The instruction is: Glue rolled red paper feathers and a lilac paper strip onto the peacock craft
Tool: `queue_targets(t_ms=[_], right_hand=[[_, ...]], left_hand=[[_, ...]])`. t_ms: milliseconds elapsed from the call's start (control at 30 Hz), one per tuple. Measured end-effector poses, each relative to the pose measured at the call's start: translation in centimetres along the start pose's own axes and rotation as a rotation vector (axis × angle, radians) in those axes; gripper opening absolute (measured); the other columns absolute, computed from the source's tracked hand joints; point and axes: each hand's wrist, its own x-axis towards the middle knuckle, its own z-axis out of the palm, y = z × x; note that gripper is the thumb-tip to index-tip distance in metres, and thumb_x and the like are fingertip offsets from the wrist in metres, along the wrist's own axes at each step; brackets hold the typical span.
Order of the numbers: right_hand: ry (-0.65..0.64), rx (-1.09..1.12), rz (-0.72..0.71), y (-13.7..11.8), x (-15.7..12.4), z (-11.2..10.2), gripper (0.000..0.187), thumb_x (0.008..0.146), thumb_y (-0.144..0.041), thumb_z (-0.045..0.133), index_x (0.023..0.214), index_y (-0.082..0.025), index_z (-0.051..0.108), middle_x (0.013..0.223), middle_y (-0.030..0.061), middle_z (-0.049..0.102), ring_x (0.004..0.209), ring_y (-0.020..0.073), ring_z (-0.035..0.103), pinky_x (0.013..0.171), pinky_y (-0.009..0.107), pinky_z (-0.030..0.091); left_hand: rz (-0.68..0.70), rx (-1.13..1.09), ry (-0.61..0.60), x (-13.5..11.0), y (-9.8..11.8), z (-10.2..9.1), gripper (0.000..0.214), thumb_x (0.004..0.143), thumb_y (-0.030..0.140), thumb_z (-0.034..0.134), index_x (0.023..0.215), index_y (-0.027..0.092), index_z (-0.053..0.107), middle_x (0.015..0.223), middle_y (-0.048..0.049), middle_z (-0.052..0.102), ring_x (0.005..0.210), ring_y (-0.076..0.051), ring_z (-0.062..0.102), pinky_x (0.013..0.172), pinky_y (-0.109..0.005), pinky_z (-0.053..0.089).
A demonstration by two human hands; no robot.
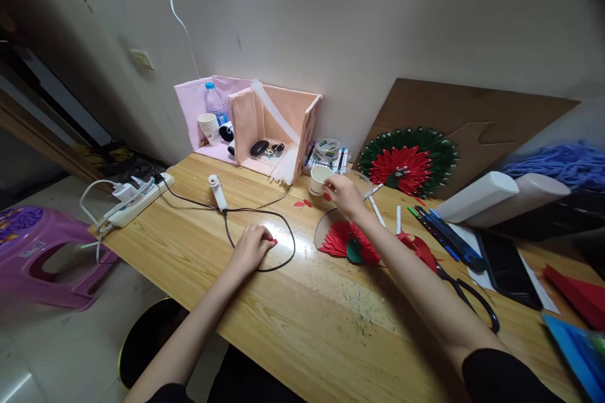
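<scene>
My left hand (250, 248) rests on the wooden table (198, 258) with its fingers closed on a small red piece (274, 242). My right hand (346, 195) reaches forward, fingertips together at the right rim of a white paper cup (319, 181); what they pinch, if anything, is hidden. Below its wrist lies a red fringed fan-shaped craft (333, 239) with a dark green piece (354, 250) on it. Small red cutouts (302, 204) lie beside the cup. A white glue gun (217, 192) stands beyond my left hand, its black cord looping around to that hand.
A power strip (142, 200) sits at the left edge. Pink box shelves (276, 101) stand against the wall. A finished-looking green and red fan (406, 160) leans on cardboard (472, 107). Black-handled scissors (466, 296), pens (437, 233) and a dark phone-like slab (508, 267) lie right.
</scene>
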Motion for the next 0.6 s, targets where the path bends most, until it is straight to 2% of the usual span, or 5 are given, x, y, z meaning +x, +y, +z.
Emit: queue_targets(t_ms=[133, 267, 333, 433, 600], right_hand=[[-0.007, -0.007, 0.023, -0.4, 0.3, 1.0, 0.012, 0.077, -0.01, 0.051, 0.085, -0.014, 0.06, 0.084, 0.01, 0.063, 0.079, 0.021, 0.058, 0.071, 0.031, 0.044], [0.14, 0.025, 0.07, -2.8, -1.8, 0.4, 0.029, 0.081, -0.015, 0.049, 0.11, -0.012, 0.052, 0.114, 0.0173, 0.053, 0.104, 0.0264, 0.052, 0.085, 0.039, 0.043], [0.166, 0.182, 0.103, -4.2, -3.7, -0.3, 0.027, 0.083, -0.019, 0.049, 0.109, -0.013, 0.051, 0.11, 0.0149, 0.054, 0.098, 0.0239, 0.054, 0.085, 0.039, 0.044], [-0.004, 0.548, 0.242, -5.5, -6.8, -1.1, 0.021, 0.085, -0.029, 0.049, 0.101, -0.016, 0.053, 0.102, 0.0091, 0.059, 0.087, 0.0182, 0.059, 0.079, 0.035, 0.049], [-0.019, 0.876, 0.489, -4.9, -11.2, -2.2, 0.024, 0.078, -0.034, 0.059, 0.092, -0.015, 0.057, 0.094, 0.0066, 0.063, 0.09, 0.0172, 0.06, 0.084, 0.034, 0.047]], left_hand=[[0.022, -0.034, -0.015, 0.5, 0.2, -0.1, 0.007, 0.077, 0.025, 0.055, 0.075, 0.019, 0.057, 0.084, -0.0049, 0.061, 0.088, -0.022, 0.054, 0.08, -0.035, 0.042], [-0.038, -0.237, 0.007, 1.2, 0.8, -0.4, 0.008, 0.079, 0.026, 0.052, 0.078, 0.019, 0.055, 0.082, -0.0041, 0.062, 0.081, -0.019, 0.057, 0.077, -0.035, 0.046], [-0.095, -0.469, -0.011, 2.0, 1.9, -0.1, 0.014, 0.079, 0.03, 0.053, 0.081, 0.017, 0.055, 0.08, -0.0035, 0.062, 0.072, -0.016, 0.059, 0.069, -0.032, 0.049], [-0.088, -0.724, -0.044, 3.6, 4.5, 1.2, 0.02, 0.073, 0.031, 0.061, 0.082, 0.014, 0.054, 0.077, -0.0031, 0.062, 0.072, -0.014, 0.059, 0.065, -0.028, 0.05], [0.05, -0.736, -0.2, 5.1, 8.8, 4.7, 0.015, 0.075, 0.02, 0.059, 0.088, 0.013, 0.058, 0.078, -0.0038, 0.064, 0.073, -0.013, 0.06, 0.069, -0.026, 0.05]])
